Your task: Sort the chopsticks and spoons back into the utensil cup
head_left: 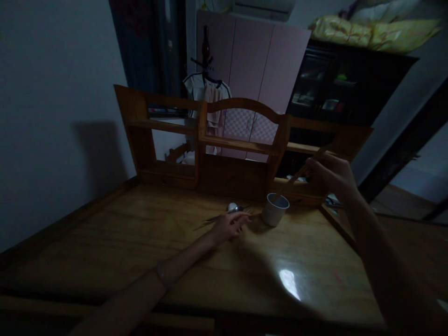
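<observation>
My right hand (332,175) is raised over the right side of the table and pinches a long, thin chopstick-like wooden stick (296,177). The lower end of this stick is inside a white cup (275,212) standing upright on the table. Left of the cup, my left hand (229,226) hovers low or rests on the tabletop, fingers loosely apart; nothing shows in it. Just behind its fingers lies a shiny metal spoon (232,207), along with other thin utensils (212,219), partly hidden by the hand. Dim light blurs their details.
The wooden table (140,242) has a low shelf unit (241,145) along its far edge. A wall (63,116) borders the left side. Beyond stand a coat rack with clothes (206,86), a pink wardrobe (250,60) and a dark cabinet (371,84).
</observation>
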A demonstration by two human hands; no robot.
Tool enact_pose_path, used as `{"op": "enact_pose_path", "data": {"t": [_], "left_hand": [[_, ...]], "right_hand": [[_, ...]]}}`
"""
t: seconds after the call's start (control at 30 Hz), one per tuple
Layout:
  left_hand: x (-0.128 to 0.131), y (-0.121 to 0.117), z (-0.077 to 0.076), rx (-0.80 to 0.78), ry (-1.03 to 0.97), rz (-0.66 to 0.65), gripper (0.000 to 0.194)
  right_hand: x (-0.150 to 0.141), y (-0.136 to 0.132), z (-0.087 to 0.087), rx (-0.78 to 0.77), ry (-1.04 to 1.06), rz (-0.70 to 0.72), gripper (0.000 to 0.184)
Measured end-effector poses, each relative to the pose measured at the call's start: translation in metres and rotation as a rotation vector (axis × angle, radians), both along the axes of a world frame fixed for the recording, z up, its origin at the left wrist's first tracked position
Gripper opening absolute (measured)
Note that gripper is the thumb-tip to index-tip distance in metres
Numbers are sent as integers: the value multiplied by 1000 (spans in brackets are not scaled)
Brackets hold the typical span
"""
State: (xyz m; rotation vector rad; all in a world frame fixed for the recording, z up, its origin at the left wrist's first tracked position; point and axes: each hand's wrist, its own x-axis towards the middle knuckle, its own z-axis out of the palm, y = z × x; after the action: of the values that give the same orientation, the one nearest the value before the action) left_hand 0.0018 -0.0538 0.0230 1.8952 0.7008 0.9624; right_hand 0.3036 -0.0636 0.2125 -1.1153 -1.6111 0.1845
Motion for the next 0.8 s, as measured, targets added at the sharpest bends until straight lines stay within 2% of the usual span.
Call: {"op": "enact_pose_path", "data": {"t": [0.1, 0.2, 0.33, 0.47, 0.6, 0.8], "left_hand": [[0, 5, -4, 5, -45, 39, 51], [0, 4, -5, 17, -46, 26, 51], [0, 2, -3, 32, -26, -8, 49], [0, 1, -2, 32, 10, 13, 50], [0, 1, -1, 33, 38, 43, 51], [-2, 2, 0, 45, 54, 22, 52]], "right_hand": [[25, 26, -4, -70, 22, -11, 33], [34, 41, -21, -161, -24, -53, 36], [34, 55, -43, -225, -85, -40, 40], [28, 68, -59, -337, -145, 1, 44], [19, 74, -67, -389, -175, 47, 44], [17, 79, -76, -446, -159, 91, 49]]}}
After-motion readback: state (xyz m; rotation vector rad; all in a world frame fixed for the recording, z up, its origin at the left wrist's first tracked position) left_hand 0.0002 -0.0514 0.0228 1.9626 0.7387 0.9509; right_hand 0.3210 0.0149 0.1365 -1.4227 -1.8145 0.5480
